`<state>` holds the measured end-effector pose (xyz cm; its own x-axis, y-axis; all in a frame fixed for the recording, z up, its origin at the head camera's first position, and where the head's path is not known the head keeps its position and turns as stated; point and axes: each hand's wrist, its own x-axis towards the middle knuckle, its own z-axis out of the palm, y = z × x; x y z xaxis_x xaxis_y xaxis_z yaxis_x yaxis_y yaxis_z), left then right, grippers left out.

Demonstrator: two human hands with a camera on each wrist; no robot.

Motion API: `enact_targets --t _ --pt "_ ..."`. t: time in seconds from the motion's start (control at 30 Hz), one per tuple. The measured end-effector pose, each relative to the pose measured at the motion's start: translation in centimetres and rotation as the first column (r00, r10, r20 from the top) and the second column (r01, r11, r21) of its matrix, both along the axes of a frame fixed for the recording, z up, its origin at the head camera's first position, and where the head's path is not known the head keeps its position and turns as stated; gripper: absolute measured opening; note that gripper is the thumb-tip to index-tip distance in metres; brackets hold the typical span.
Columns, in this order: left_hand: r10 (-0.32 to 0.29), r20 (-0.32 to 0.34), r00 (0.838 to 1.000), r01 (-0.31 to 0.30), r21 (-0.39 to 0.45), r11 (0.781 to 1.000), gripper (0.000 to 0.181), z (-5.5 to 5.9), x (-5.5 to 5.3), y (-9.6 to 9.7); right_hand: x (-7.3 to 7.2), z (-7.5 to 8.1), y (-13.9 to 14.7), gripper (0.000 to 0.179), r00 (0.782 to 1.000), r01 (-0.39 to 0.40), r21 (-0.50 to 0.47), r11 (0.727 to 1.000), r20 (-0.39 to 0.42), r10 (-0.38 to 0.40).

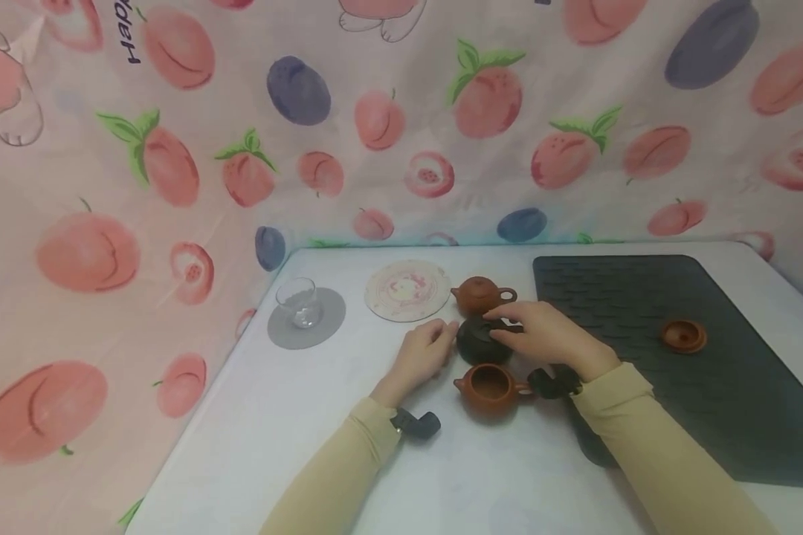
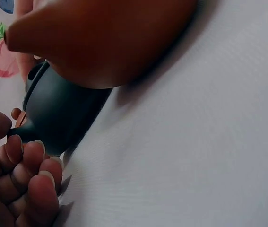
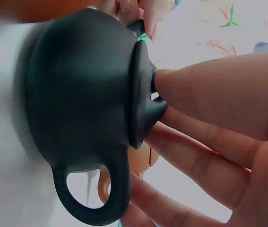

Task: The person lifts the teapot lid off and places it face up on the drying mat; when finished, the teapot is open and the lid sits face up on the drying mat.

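Note:
A black teapot (image 1: 471, 343) sits on the table between two reddish-brown teapots. At its spout (image 2: 22, 133) my left hand (image 1: 423, 351) holds the tip between thumb and curled fingers. From above, my right hand (image 1: 547, 334) pinches the lid (image 3: 136, 94) of the black teapot, thumb and fingers around its knob (image 3: 158, 109). The lid sits on the pot's opening. Nearer to me, a brown teapot (image 1: 488, 407) stands uncovered, its dark inside showing. Behind the black one is another brown teapot (image 1: 476, 297) with its lid on.
On the right lies a dark textured mat (image 1: 642, 416) with a small brown lid (image 1: 684, 336) on it. At the left, a glass cup (image 1: 304, 312) stands on a grey round coaster (image 1: 328, 327). A patterned round mat (image 1: 381, 293) lies toward the back, before a fruit-print cloth (image 1: 401, 208).

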<state>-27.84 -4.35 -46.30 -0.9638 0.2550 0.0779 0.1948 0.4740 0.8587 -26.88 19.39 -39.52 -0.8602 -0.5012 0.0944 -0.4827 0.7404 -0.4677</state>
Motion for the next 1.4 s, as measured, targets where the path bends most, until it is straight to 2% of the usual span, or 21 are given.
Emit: enact_targets --t 0.27,0.57,0.9,1.07,1.3,1.4 --pt "-0.004 0.011 1.0 0.004 0.002 1.0 0.046 0.1 -0.1 0.0 -0.1 -0.2 0.0 0.033 1.0 0.0 0.002 1.0 -0.027 0.0" --pt "-0.017 0.012 1.0 0.017 -0.002 1.0 0.044 -0.4 -0.4 -0.1 0.0 -0.4 0.1 0.025 0.996 0.022 -0.034 0.999 -0.09 -0.025" --pt "-0.022 0.006 1.0 0.022 0.002 1.0 0.044 -0.3 -0.3 -0.1 -0.2 -0.3 0.1 0.019 0.993 0.036 -0.044 0.998 -0.111 -0.041" --pt "-0.017 0.009 1.0 0.017 0.009 1.0 0.045 -0.1 -0.2 0.0 -0.7 -0.4 0.2 0.02 0.996 0.041 -0.036 0.998 -0.082 -0.044" --pt "-0.008 -0.008 1.0 0.008 -0.01 1.0 0.046 0.1 -0.3 0.0 -1.7 0.2 0.2 0.022 0.994 0.095 -0.001 0.995 0.056 -0.095" --pt "-0.018 -0.004 1.0 0.018 -0.023 1.0 0.046 0.0 -0.3 0.0 -1.8 0.2 0.2 0.022 0.993 0.1 0.017 0.995 0.057 -0.101"
